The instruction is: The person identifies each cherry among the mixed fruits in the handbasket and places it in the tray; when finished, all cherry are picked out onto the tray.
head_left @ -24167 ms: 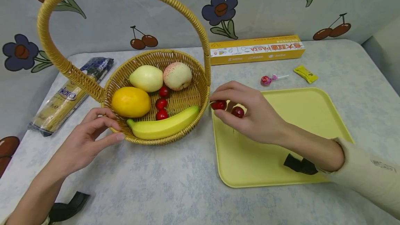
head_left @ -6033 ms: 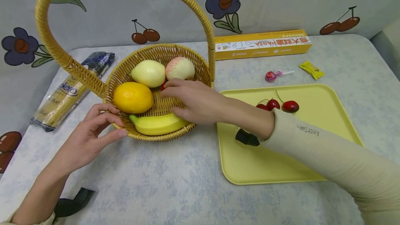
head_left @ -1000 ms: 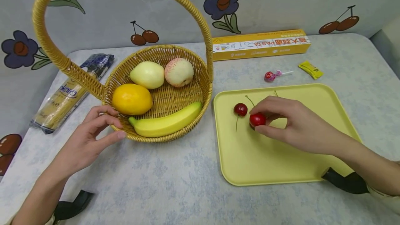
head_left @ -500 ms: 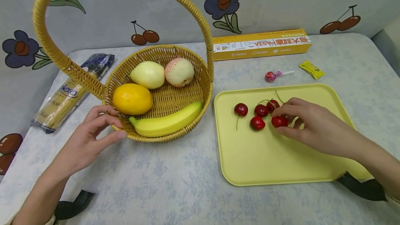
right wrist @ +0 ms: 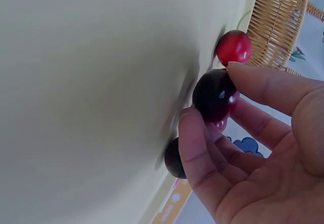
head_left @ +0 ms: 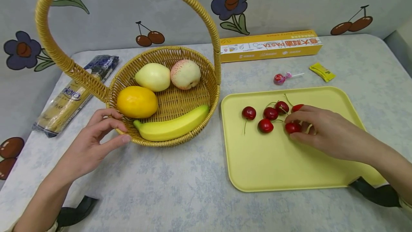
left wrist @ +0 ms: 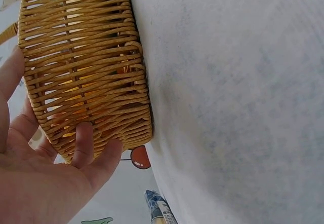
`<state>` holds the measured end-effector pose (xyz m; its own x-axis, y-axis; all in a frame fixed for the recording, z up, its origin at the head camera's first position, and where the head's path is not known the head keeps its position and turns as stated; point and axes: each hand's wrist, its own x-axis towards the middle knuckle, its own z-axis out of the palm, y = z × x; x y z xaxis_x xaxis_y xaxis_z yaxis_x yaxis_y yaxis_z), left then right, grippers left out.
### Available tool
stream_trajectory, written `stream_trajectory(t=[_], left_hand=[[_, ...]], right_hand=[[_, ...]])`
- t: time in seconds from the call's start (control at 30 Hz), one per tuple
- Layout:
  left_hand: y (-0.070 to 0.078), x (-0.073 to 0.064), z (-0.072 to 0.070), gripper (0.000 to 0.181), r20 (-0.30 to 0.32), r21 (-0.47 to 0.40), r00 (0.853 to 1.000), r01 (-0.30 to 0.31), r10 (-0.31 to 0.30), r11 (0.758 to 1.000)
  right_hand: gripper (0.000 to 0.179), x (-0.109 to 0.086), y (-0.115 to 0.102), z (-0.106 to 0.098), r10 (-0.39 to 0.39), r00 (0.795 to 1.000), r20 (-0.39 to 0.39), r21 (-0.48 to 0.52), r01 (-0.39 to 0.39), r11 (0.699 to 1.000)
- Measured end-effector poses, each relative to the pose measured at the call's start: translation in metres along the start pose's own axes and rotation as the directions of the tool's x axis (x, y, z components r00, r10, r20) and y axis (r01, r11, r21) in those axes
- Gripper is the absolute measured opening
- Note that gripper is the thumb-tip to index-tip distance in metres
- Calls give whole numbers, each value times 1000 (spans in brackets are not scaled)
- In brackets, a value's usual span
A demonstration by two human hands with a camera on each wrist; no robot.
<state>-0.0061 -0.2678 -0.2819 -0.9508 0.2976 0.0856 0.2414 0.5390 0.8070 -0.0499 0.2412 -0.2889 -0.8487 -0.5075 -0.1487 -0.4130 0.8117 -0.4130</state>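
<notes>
In the head view, my right hand [head_left: 325, 131] pinches a red cherry [head_left: 293, 127] between thumb and fingertips, low over the yellow tray [head_left: 273, 167]. The right wrist view shows this dark red cherry [right wrist: 215, 95] between thumb and index finger. Several other cherries lie left of and behind it, among them a stemmed cherry [head_left: 249, 112] set apart and a cherry [head_left: 265, 126] nearest the front. My left hand [head_left: 90, 142] grips the near-left rim of the wicker basket [head_left: 180, 140]; its fingers [left wrist: 85, 143] bear on the outer wall.
A banana [head_left: 172, 124], an orange-yellow fruit [head_left: 137, 102], a pale yellow fruit [head_left: 152, 77] and a peach [head_left: 185, 74] sit in the basket, under its tall handle [head_left: 209, 20]. Behind the tray lie a lollipop [head_left: 279, 78], a yellow-wrapped candy [head_left: 322, 72] and a pasta box [head_left: 270, 46]; a pasta bag [head_left: 70, 96] lies left.
Cherries seen in the basket earlier are gone from it; more lie on the tray. My right hand left one cherry at the front and moved right to another. My left hand stays on the rim.
</notes>
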Motion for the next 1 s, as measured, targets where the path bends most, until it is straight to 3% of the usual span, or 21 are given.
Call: stream_trajectory(t=[0.77,0.87,1.0], left_hand=[[-3,-2,-1,13,-5,19,1000,18,-18,1000],[-1,-3,-2,11,-3,31,999,36,-36,999],[6,-3,-5,10,-1,126,995,95,-96,987]], right_hand=[[40,-1,-1,1,38,999,37,-17,-38,999],[37,-3,-4,0,31,999,12,-22,-30,999],[34,-5,-10,-3,-2,998,-69,-22,1,1000]])
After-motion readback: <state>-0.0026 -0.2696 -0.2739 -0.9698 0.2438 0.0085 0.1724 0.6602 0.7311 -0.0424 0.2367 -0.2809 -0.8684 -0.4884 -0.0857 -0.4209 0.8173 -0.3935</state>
